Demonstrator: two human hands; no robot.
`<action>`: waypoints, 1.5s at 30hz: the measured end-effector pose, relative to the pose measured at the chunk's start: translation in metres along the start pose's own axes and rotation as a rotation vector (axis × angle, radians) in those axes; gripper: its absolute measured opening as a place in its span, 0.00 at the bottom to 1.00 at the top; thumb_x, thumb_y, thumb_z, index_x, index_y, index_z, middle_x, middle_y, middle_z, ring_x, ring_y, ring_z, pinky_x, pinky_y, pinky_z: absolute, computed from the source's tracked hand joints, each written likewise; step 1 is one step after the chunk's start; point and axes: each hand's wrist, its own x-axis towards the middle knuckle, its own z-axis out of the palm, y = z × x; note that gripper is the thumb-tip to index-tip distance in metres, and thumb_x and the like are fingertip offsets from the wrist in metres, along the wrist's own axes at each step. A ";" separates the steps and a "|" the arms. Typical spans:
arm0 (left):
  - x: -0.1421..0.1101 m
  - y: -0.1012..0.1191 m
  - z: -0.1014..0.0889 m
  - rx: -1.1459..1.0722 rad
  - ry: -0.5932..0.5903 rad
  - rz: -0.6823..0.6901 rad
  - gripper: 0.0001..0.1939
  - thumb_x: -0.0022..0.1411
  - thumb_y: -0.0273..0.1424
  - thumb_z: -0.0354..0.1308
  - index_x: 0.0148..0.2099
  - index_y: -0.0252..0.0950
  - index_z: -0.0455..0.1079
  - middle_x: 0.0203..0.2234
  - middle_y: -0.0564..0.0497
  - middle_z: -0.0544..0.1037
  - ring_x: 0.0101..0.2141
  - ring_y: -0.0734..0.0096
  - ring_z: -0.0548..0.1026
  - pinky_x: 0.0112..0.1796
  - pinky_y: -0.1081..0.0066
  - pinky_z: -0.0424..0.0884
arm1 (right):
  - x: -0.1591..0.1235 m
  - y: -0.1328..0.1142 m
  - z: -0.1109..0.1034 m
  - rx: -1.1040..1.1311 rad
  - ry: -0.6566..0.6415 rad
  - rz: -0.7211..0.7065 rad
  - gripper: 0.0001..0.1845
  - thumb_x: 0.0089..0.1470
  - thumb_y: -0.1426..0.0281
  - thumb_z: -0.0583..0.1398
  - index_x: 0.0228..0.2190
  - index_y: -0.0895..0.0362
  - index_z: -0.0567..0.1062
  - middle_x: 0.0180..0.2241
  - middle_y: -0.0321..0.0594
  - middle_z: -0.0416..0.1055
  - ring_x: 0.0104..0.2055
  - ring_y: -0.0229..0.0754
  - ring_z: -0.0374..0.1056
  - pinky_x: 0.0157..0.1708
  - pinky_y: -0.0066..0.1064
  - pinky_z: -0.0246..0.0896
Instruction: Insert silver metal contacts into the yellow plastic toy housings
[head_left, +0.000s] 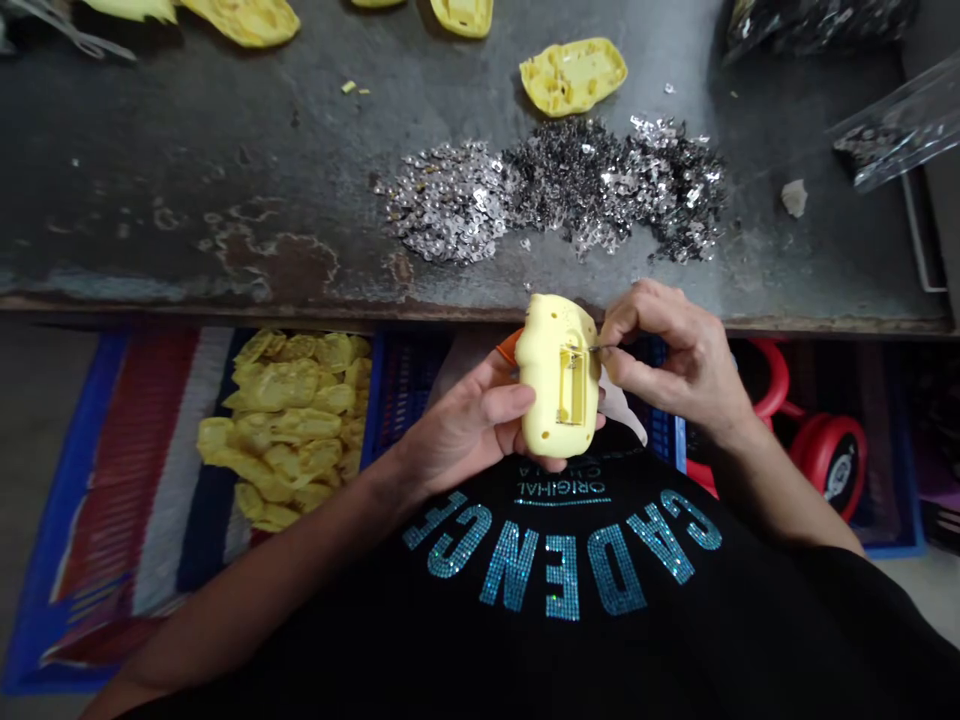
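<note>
Here we go: the left hand (469, 415) has a yellow moulded plastic toy body (544, 420) cupped just off the near edge of the bench (187, 130), low in the centre of the frame, its fingers (517, 405) wrapped around the lower part. The right hand (679, 360) comes in from the right, thumb and forefinger pinched shut on a thin metal pin (595, 348), whose tip sits at a rectangular recess (571, 390) in the body. That body looks light, stiff and hollow, but its smooth surface could slip, so the rounded sides seem the best place to hold, leaving the recess free. An orange piece (510, 348) pokes out behind the left hand, too hidden to name. Up on the bench, a heap of silvery metal scraps (577, 185) spreads across the centre, a loose yellow shell half (574, 75) lies at upper centre, and a clear plastic bag (896, 125) sits at upper right. Below the bench, yellow shells (289, 425) pile up at left, beside a blue crate (405, 385), with red wheels (832, 470) at right. A black T-shirt with teal lettering (525, 560) fills the bottom of the frame, right under the hands.
</note>
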 end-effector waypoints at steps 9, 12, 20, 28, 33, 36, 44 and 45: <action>-0.004 -0.003 0.002 -0.030 -0.045 0.001 0.35 0.70 0.39 0.79 0.71 0.46 0.67 0.55 0.44 0.91 0.53 0.39 0.92 0.34 0.65 0.93 | -0.003 -0.005 0.017 0.398 0.078 0.022 0.07 0.65 0.64 0.71 0.34 0.50 0.80 0.38 0.35 0.79 0.43 0.45 0.75 0.48 0.42 0.69; -0.006 -0.003 0.001 -0.022 -0.030 0.002 0.39 0.70 0.39 0.78 0.74 0.46 0.64 0.56 0.41 0.90 0.53 0.37 0.92 0.34 0.65 0.92 | 0.002 0.003 0.018 0.318 0.146 0.015 0.07 0.66 0.64 0.70 0.34 0.49 0.80 0.38 0.36 0.79 0.43 0.45 0.74 0.48 0.42 0.69; -0.010 0.002 -0.009 0.002 0.099 0.047 0.51 0.69 0.39 0.78 0.84 0.43 0.56 0.59 0.33 0.89 0.55 0.37 0.91 0.33 0.66 0.91 | 0.039 0.060 -0.002 -0.513 0.017 0.122 0.03 0.62 0.68 0.66 0.36 0.51 0.82 0.42 0.44 0.81 0.55 0.59 0.72 0.58 0.57 0.63; -0.010 0.007 -0.014 -0.027 0.161 0.034 0.55 0.69 0.39 0.78 0.86 0.44 0.51 0.60 0.33 0.89 0.54 0.38 0.91 0.32 0.67 0.91 | 0.036 0.058 -0.017 -0.634 0.010 0.061 0.10 0.74 0.64 0.62 0.44 0.49 0.85 0.47 0.44 0.81 0.56 0.59 0.71 0.58 0.57 0.61; -0.009 0.009 -0.013 -0.027 0.195 0.036 0.56 0.67 0.38 0.80 0.84 0.43 0.50 0.60 0.32 0.88 0.54 0.38 0.92 0.32 0.65 0.91 | 0.049 0.049 -0.013 -0.703 -0.158 0.006 0.12 0.77 0.64 0.60 0.49 0.47 0.84 0.48 0.43 0.79 0.56 0.59 0.70 0.59 0.58 0.62; -0.010 0.009 -0.013 -0.023 0.184 0.055 0.53 0.67 0.38 0.80 0.82 0.43 0.53 0.60 0.32 0.89 0.53 0.39 0.92 0.32 0.65 0.91 | 0.059 0.047 -0.007 -0.748 -0.197 -0.022 0.11 0.77 0.66 0.59 0.45 0.48 0.83 0.45 0.42 0.77 0.56 0.59 0.70 0.60 0.58 0.62; -0.009 0.006 -0.015 -0.023 0.074 0.056 0.44 0.70 0.41 0.77 0.81 0.44 0.64 0.59 0.34 0.89 0.55 0.36 0.91 0.33 0.68 0.91 | 0.053 0.021 -0.012 -0.235 -0.144 0.024 0.06 0.69 0.67 0.66 0.35 0.50 0.80 0.36 0.38 0.79 0.43 0.49 0.74 0.54 0.50 0.68; -0.009 0.006 -0.014 -0.030 0.044 0.041 0.43 0.70 0.42 0.77 0.80 0.44 0.66 0.59 0.34 0.89 0.55 0.36 0.91 0.33 0.68 0.91 | 0.049 0.014 -0.011 -0.053 -0.119 0.033 0.08 0.69 0.63 0.68 0.35 0.50 0.80 0.35 0.36 0.80 0.39 0.47 0.73 0.50 0.47 0.70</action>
